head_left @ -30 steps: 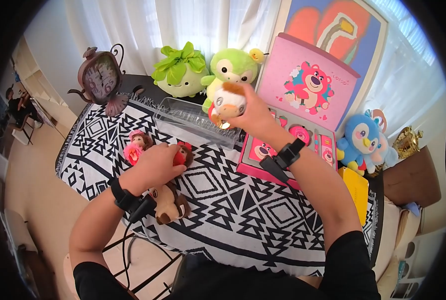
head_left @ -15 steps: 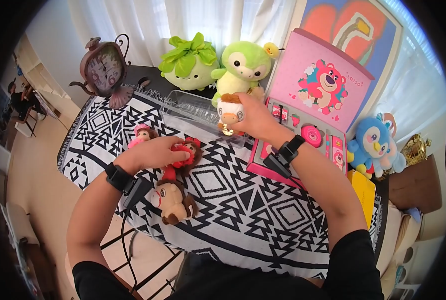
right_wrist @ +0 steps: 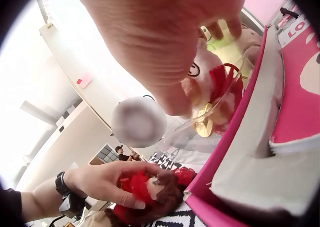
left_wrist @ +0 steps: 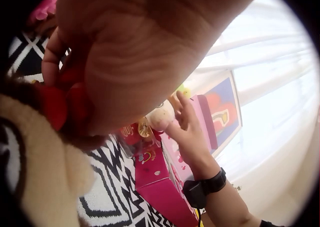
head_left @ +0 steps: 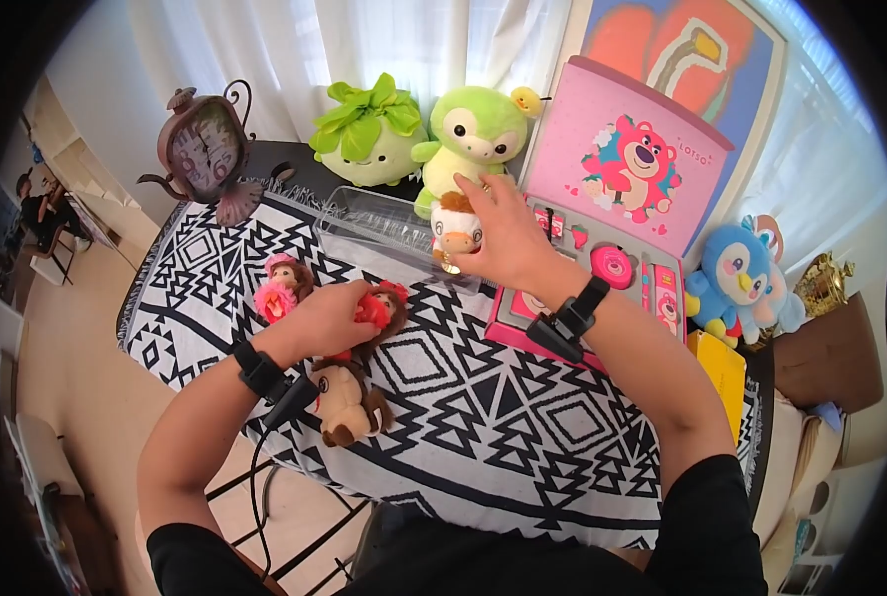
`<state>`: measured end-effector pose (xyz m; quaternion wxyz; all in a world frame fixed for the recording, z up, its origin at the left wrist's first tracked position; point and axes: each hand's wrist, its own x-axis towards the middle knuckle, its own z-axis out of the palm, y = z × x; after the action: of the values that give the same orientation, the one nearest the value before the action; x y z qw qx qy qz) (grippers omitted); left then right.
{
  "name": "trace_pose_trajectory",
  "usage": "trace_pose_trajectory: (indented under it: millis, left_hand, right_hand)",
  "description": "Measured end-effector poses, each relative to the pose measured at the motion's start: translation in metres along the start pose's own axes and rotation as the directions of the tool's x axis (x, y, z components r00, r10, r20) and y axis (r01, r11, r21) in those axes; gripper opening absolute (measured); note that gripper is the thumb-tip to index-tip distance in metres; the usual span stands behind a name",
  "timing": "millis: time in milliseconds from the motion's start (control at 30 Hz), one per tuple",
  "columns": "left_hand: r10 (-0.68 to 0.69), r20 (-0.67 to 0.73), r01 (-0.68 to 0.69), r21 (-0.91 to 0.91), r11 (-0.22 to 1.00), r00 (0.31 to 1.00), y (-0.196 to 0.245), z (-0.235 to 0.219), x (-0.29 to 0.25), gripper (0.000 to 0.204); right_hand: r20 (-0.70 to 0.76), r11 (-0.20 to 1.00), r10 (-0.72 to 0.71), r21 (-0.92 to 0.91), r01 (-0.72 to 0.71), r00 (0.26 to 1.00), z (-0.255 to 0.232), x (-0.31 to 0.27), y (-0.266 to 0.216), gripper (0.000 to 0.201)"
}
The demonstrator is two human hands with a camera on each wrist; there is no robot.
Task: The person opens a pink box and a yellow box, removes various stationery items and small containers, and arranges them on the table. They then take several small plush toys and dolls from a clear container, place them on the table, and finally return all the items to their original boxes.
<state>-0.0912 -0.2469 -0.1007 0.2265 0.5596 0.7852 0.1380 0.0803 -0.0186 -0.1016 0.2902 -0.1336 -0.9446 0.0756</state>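
Observation:
In the head view the right hand (head_left: 508, 233) grips a white plush toy with a brown top (head_left: 455, 226) at the right end of a clear plastic tray (head_left: 364, 233). The left hand (head_left: 324, 320) holds a brown-haired doll in red (head_left: 389, 306) on the patterned cloth, its thumb and fingers round the red clothing, as the right wrist view also shows. Left of that hand lies a doll in pink (head_left: 277, 298). A tan and brown plush (head_left: 346, 402) lies just below it, close to the camera in the left wrist view.
An open pink box with a bear picture (head_left: 627, 174) stands right of the tray. Two green plush toys (head_left: 473, 134) sit at the back beside a clock (head_left: 203, 144). At the right are a blue plush (head_left: 732, 273), a yellow box (head_left: 717, 377) and a gold trophy (head_left: 823, 283).
The white plush has come down from above the tray to its right end, its face now turned forward. The left hand has shifted from beside the red doll onto its clothing.

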Motion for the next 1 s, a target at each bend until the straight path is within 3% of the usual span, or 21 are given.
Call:
trace_pose_trajectory:
  millis: [33,100,133,167,200,233,300,333,367,433,500,533,633,700,733,767,800,833,900,933,1000]
  left_hand:
    - [0.003,0.023,-0.002,-0.019,1.000,1.000,0.001,-0.001,-0.001,0.053]
    - [-0.012,-0.041,0.009,-0.064,0.998,0.999,0.007,-0.006,-0.005,0.052]
    - [-0.025,-0.100,0.014,-0.111,0.994,0.995,0.011,-0.008,-0.006,0.052]
    - [-0.023,-0.099,0.012,-0.112,0.994,0.995,0.015,-0.007,-0.006,0.052]
    - [0.063,-0.226,-0.097,-0.142,0.985,0.972,0.019,-0.006,-0.008,0.052]
    - [0.140,-0.352,-0.206,-0.156,0.966,0.925,0.025,-0.005,-0.009,0.052]
    - [0.139,-0.365,-0.189,-0.103,0.977,0.920,0.040,-0.003,-0.012,0.059]
    - [0.169,-0.391,-0.217,-0.083,0.973,0.905,0.045,0.000,-0.012,0.061]
    - [0.198,-0.417,-0.246,-0.063,0.967,0.887,0.048,0.003,-0.013,0.064]
    - [0.229,-0.443,-0.276,-0.042,0.960,0.867,0.052,0.004,-0.015,0.069]
    - [0.145,-0.288,-0.275,-0.489,0.827,0.947,0.058,-0.007,-0.020,0.067]
    - [0.005,-0.056,-0.047,-0.777,0.627,0.998,0.048,-0.011,-0.013,0.063]
    - [0.064,-0.035,-0.066,-0.813,0.579,0.997,0.032,-0.015,-0.001,0.059]
    - [0.096,-0.083,-0.125,-0.747,0.652,0.992,0.033,-0.016,0.002,0.059]
    - [0.109,0.051,-0.033,-0.753,0.657,0.993,0.031,-0.019,0.004,0.058]
    - [0.121,0.185,0.059,-0.746,0.663,0.975,0.030,-0.020,0.005,0.057]
    - [0.166,0.129,-0.013,-0.754,0.657,0.978,0.023,-0.013,0.009,0.057]
    - [0.168,0.128,-0.015,-0.753,0.658,0.977,0.021,-0.009,0.011,0.057]
    - [0.250,0.036,-0.096,-0.863,0.496,0.968,0.021,-0.001,0.013,0.058]
    - [0.251,0.038,-0.094,-0.864,0.494,0.967,0.025,-0.004,0.011,0.058]
    - [0.175,0.205,0.105,-0.882,0.460,0.963,0.035,-0.014,0.003,0.054]
  right_hand:
    - [-0.002,1.000,-0.005,0.001,0.005,1.000,-0.004,0.001,-0.006,0.083]
    - [-0.152,0.981,-0.194,-0.011,0.194,0.969,-0.015,-0.001,-0.019,0.073]
    - [-0.152,0.981,-0.192,-0.012,0.193,0.970,-0.019,-0.005,-0.029,0.073]
    - [-0.054,0.980,-0.106,0.162,0.113,0.993,-0.022,-0.010,-0.043,0.068]
    - [0.056,0.947,-0.034,0.322,0.015,0.998,-0.021,-0.013,-0.053,0.063]
    - [0.054,0.947,-0.033,0.322,0.014,0.998,-0.014,-0.016,-0.059,0.063]
    - [0.191,0.790,0.136,0.572,-0.222,0.972,0.001,-0.018,-0.065,0.056]
    - [0.305,0.679,0.135,0.665,-0.312,0.943,-0.006,-0.013,-0.068,0.051]
    - [0.303,0.680,0.134,0.665,-0.310,0.943,-0.005,-0.011,-0.066,0.051]
    - [0.504,0.344,0.160,0.777,-0.527,0.849,-0.001,-0.006,-0.062,0.046]
    - [0.526,0.299,0.124,0.789,-0.537,0.841,-0.005,-0.004,-0.054,0.044]
    - [0.506,0.325,0.111,0.795,-0.512,0.855,-0.001,-0.005,-0.048,0.044]
    - [0.479,0.340,0.096,0.808,-0.481,0.873,-0.010,-0.007,-0.048,0.045]
    - [0.540,0.174,-0.001,0.829,-0.532,0.842,-0.021,-0.004,-0.054,0.046]
    - [0.539,0.176,-0.003,0.829,-0.530,0.842,-0.018,-0.004,-0.053,0.046]
    - [0.503,0.272,0.014,0.830,-0.487,0.864,-0.012,-0.005,-0.051,0.047]
    - [0.464,0.365,0.029,0.820,-0.441,0.885,-0.008,-0.005,-0.049,0.048]
    - [0.462,0.366,0.030,0.820,-0.440,0.886,-0.007,-0.005,-0.049,0.048]
    - [0.436,0.346,0.039,0.838,-0.421,0.899,-0.005,-0.008,-0.050,0.050]
    - [0.437,0.346,0.041,0.837,-0.423,0.898,-0.004,-0.008,-0.049,0.050]
    - [0.425,0.396,0.025,0.827,-0.399,0.905,-0.001,-0.007,-0.049,0.051]
